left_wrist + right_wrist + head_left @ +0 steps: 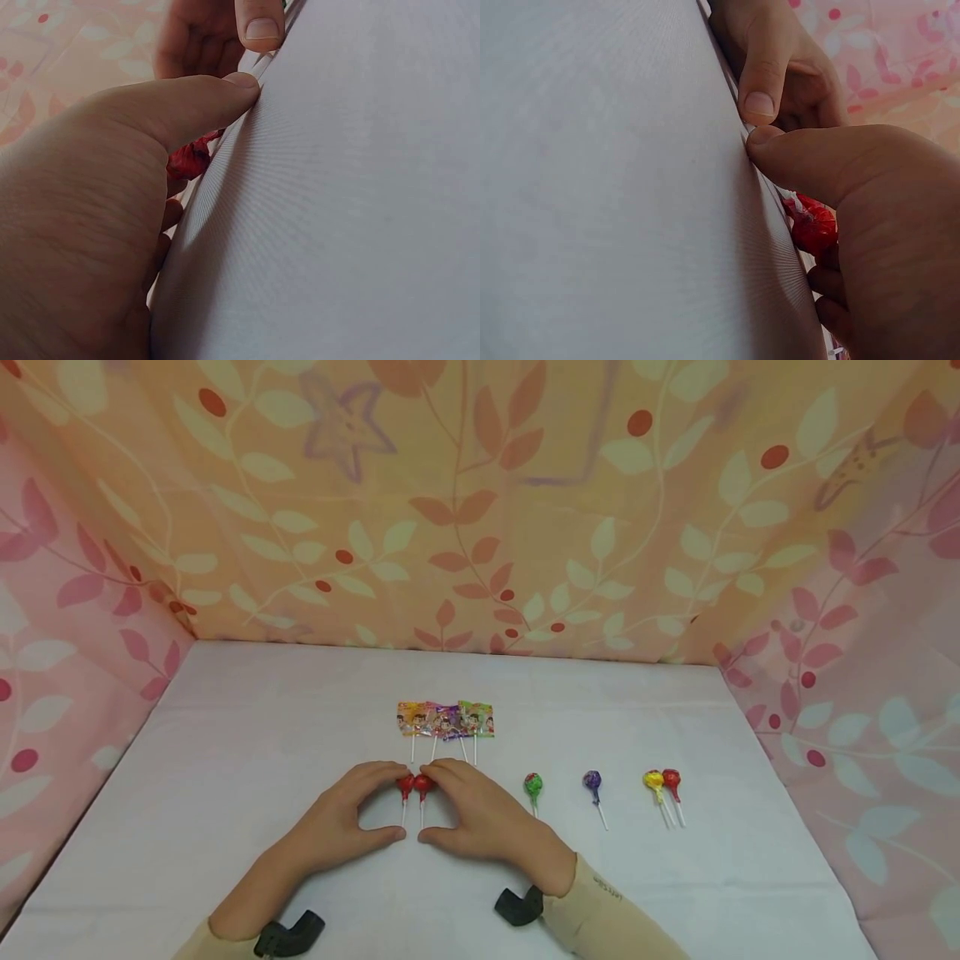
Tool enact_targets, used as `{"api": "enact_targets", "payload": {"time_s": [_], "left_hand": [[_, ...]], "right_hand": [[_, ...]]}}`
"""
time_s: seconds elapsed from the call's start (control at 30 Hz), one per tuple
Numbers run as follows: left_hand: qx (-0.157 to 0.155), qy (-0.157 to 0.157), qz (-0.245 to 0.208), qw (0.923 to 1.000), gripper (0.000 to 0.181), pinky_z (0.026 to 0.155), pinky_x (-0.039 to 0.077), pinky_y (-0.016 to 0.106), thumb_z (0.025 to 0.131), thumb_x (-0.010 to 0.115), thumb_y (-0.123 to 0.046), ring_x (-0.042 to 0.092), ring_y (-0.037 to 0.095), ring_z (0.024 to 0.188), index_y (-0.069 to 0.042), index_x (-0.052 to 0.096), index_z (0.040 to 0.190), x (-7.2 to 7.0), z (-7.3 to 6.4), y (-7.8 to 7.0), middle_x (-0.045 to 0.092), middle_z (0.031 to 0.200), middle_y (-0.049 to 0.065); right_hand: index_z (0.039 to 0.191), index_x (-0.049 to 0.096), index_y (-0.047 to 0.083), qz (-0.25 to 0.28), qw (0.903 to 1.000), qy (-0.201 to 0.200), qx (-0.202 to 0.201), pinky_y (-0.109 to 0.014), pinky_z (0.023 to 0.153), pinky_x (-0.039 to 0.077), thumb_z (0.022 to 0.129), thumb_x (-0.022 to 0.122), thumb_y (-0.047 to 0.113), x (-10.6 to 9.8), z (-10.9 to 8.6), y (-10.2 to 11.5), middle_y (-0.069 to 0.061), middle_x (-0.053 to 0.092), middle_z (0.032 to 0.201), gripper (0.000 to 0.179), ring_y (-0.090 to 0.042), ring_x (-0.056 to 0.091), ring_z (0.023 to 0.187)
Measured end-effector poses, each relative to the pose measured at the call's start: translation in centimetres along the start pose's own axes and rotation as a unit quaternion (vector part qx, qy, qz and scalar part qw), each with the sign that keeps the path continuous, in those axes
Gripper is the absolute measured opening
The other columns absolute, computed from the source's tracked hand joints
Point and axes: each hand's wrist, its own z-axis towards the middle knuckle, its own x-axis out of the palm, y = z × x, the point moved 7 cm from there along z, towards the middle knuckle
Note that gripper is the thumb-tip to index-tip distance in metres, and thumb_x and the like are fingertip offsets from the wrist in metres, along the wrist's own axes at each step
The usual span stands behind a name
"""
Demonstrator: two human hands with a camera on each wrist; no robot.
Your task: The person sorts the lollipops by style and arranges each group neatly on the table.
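Two red lollipops lie side by side on the white cloth in the head view, their white sticks towards me. My left hand [347, 814] holds the left red lollipop [406, 787] lengthwise, fingertips at its candy head and thumb by the stick's lower end. Mirroring it, my right hand [483, 814] holds the right red lollipop [423, 784], fingers at the head and thumb near the stick end. Both thumbtips are close together. A red wrapper [189, 159] shows behind the thumb in the left wrist view; another red wrapper [814, 225] shows in the right wrist view.
Just beyond the hands lies a row of lollipops in printed wrappers [446, 720]. To the right are a green lollipop [533, 785], a purple lollipop [592, 781], and a yellow lollipop [654, 780] beside a red lollipop [672, 779]. Patterned curtains [465, 527] enclose the white table [300, 702].
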Motion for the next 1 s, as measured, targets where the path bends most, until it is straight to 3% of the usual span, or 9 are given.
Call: {"api": "enact_targets", "payload": {"time_s": [0.67, 0.83, 1.0], "left_hand": [[-0.001, 0.005, 0.001, 1.0000, 0.081, 0.124, 0.033, 0.022, 0.082, 0.099, -0.037, 0.050, 0.017, 0.148, -0.029, 0.061, 0.154, 0.02, 0.09, 0.20, 0.056, 0.156, -0.014], [-0.005, 0.009, 0.004, 0.9999, 0.082, 0.124, 0.038, 0.028, 0.082, 0.100, -0.036, 0.051, 0.016, 0.148, -0.032, 0.060, 0.153, 0.09, 0.17, 0.23, 0.057, 0.155, -0.015], [-0.010, 0.011, 0.007, 0.9999, 0.082, 0.122, 0.044, 0.045, 0.081, 0.100, -0.036, 0.051, 0.016, 0.148, -0.031, 0.061, 0.153, 0.09, 0.26, 0.12, 0.056, 0.155, -0.015]], "right_hand": [[0.159, 0.052, 0.004, -0.012, 0.9999, 0.005, 0.009, -0.036, 0.126, 0.038, 0.097, 0.079, 0.054, -0.43, -0.19, 0.43, -0.006, 0.056, 0.158, 0.084, -0.021, 0.050, 0.150], [0.160, 0.050, 0.003, -0.018, 0.9998, 0.006, 0.009, -0.036, 0.126, 0.038, 0.098, 0.078, 0.056, -0.53, -0.44, 0.46, -0.007, 0.055, 0.159, 0.086, -0.022, 0.049, 0.150], [0.161, 0.050, 0.003, -0.017, 0.9998, 0.004, 0.009, -0.036, 0.127, 0.037, 0.097, 0.078, 0.056, -0.79, -0.69, 0.52, -0.007, 0.055, 0.159, 0.087, -0.022, 0.049, 0.151]]}}
